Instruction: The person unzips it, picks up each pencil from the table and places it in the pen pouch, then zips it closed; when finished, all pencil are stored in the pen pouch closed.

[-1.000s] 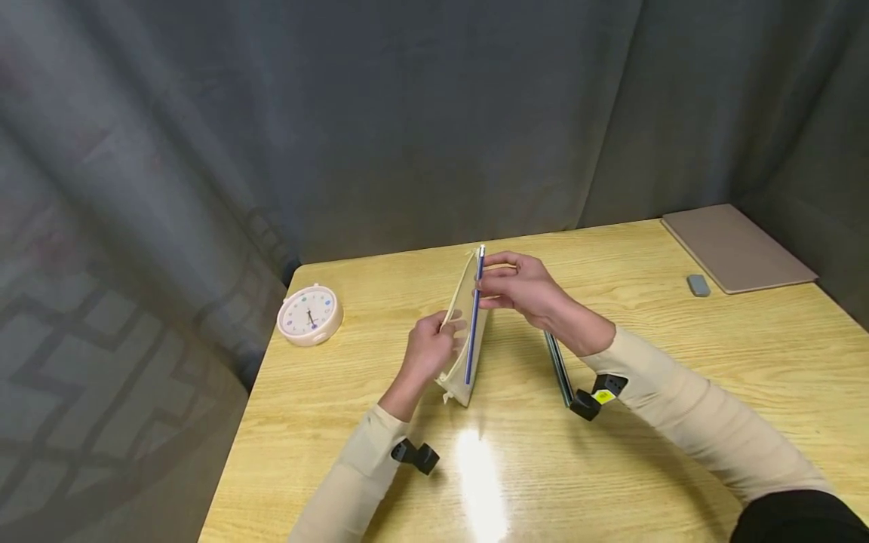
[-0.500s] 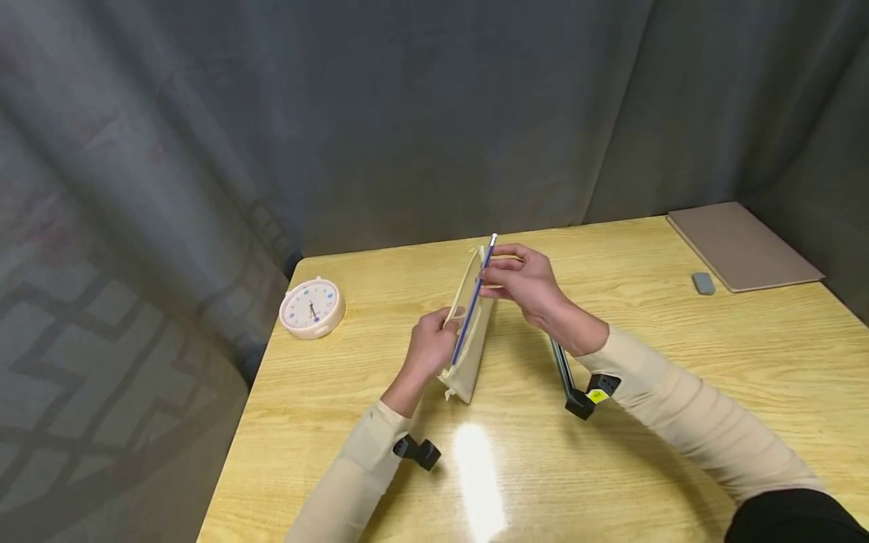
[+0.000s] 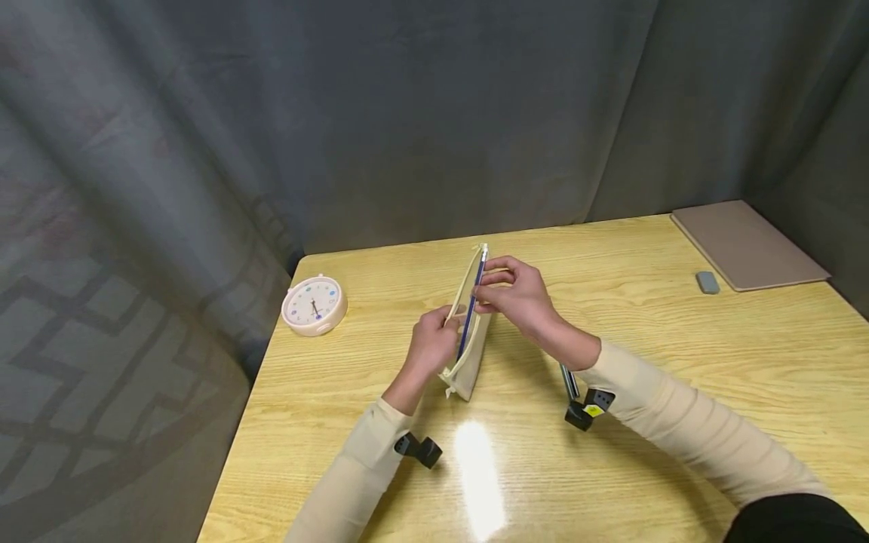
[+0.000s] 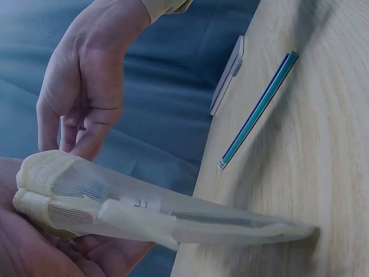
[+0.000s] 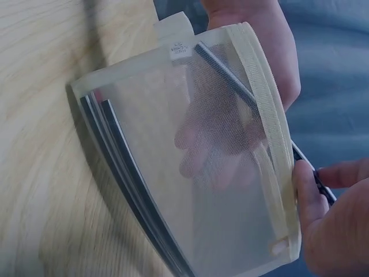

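Note:
My left hand (image 3: 434, 339) grips a cream mesh zip pouch (image 3: 473, 363) by its open rim, with fingers inside the mouth, holding it upright on its long side. With fingertips and thumb, my right hand (image 3: 524, 300) pinches a blue pencil (image 3: 467, 332) near its white eraser end. The pencil slants into the pouch; its lower part (image 5: 228, 74) shows through the mesh in the right wrist view. Several dark pencils (image 5: 138, 184) lie along the pouch's bottom. Left fingers (image 5: 202, 138) also show dimly through the mesh there.
Teal and dark pencils (image 4: 259, 109) lie together on the wooden table (image 3: 611, 483), right of the pouch. Farther right are a grey eraser (image 3: 707, 283) and a brown notebook (image 3: 750, 245). A pink round clock (image 3: 314, 305) stands at the left. Grey curtain hangs behind.
The blue pencil's lower end has gone from in front of the pouch's side to inside its mouth, and the pencil has sunk lower with my right hand. My left hand keeps its grip.

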### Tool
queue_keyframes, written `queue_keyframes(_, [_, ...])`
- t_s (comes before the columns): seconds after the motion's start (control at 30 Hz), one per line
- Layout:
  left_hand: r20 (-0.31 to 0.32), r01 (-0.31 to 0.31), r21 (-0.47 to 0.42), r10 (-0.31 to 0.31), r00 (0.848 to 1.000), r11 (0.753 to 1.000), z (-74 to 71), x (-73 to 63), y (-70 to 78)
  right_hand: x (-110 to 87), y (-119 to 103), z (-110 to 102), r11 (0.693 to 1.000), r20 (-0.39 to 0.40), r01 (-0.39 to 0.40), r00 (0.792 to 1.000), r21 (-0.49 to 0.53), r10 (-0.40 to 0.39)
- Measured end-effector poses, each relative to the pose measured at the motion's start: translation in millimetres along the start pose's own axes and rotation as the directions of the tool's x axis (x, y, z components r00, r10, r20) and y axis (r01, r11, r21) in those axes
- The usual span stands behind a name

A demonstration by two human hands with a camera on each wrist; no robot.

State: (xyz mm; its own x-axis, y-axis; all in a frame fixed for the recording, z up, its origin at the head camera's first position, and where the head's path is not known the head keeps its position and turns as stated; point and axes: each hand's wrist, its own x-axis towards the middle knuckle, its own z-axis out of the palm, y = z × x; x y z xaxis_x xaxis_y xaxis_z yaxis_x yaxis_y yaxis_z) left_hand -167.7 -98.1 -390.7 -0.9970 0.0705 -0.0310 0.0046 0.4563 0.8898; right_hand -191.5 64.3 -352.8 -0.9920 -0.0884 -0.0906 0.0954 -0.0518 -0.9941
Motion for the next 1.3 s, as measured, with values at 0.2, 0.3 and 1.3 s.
queue_keyframes(0.2, [0.007,0.013,-0.037,-0.013,1.0,0.999,2.3,0.6,0.5,0.2,2,-3,1.0,0.009,0.009,1.0,-0.02,-0.009])
queue_keyframes(0.3, [0.015,0.024,-0.064,-0.023,1.0,0.998,3.4,0.6,-0.4,1.1,3,-5,0.999,0.014,0.016,1.0,-0.045,-0.016])
queue_keyframes(1.3, [0.056,0.107,-0.17,-0.099,0.994,0.98,4.7,-1.4,-2.0,17.1,40,-107,0.906,0.088,-0.146,0.977,-0.397,0.196])
